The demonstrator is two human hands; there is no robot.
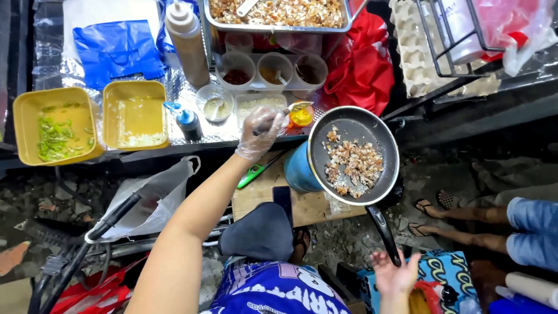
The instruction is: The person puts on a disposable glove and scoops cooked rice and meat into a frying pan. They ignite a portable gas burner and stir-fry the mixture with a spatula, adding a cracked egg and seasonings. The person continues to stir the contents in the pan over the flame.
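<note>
While the left hand, covered by a thin clear glove, reaches forward over the counter edge, its fingers are curled around the handle of a spoon. The spoon's bowl sits just above a small container of yellow sauce, at the left rim of the frying pan. The pan rests on a blue burner and holds a loose pile of chopped, browned pieces spread across its middle. Its long dark handle points back toward the person.

The right hand is bare, fingers spread and palm open, holding nothing; it sits just beside the end of the pan handle, whether touching cannot be told.

On the foil-covered counter: two yellow tubs, one with green chopped pieces, one with pale contents; a tan squeeze bottle; several small cups of seasoning; a metal tray of the same chopped pieces at the far edge. A green lighter lies on the wooden board near the burner. Another person's sandalled feet are at right.
</note>
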